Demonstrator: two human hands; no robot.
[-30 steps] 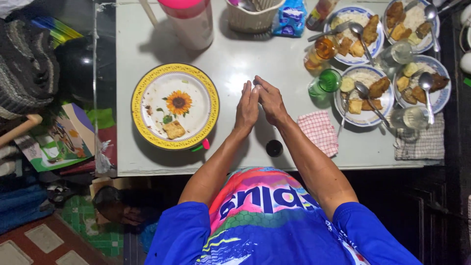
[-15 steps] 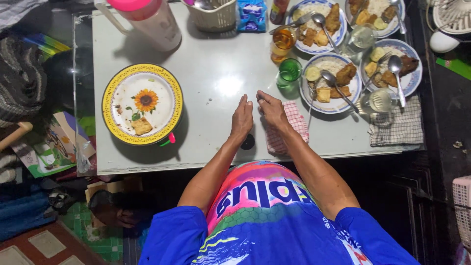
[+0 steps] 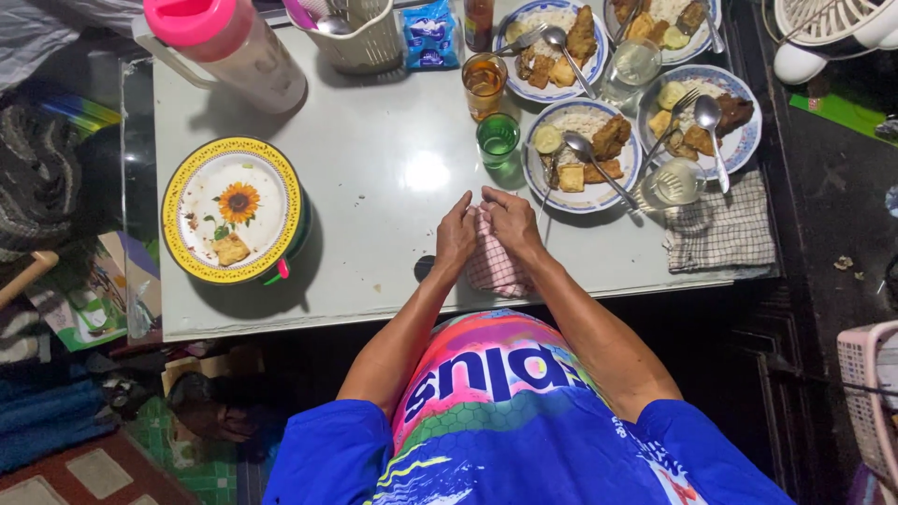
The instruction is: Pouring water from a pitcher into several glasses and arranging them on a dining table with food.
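We find both hands at the near edge of the table (image 3: 374,187), meeting over a red checked cloth (image 3: 493,266). The left hand (image 3: 456,238) lies along the cloth's left border, fingers curled onto its upper corner. The right hand (image 3: 514,224) lies over its upper right part, fingers bent down to the fabric. Both appear to pinch the cloth's top edge, though the fingertips are too small in this view for us to confirm a firm grip.

The cloth lies flat, its lower end at the table's near edge, just before the person's body. A small dark round object (image 3: 424,268) sits left of the left wrist, apart from the cloth.

We judge the step in hand to be handling of the cloth, with both hands gathered at its top. Any lift or fold calls for care: a green glass (image 3: 498,140) stands just beyond the fingers, and a plate of rice (image 3: 582,154) with a spoon lies near the right hand.

Further off we note an amber drink (image 3: 484,82), a second grey checked cloth (image 3: 720,229) at the right, a sunflower plate (image 3: 234,209) with one piece of food at the left, and a pink-lidded jug (image 3: 224,51) at the far corner.
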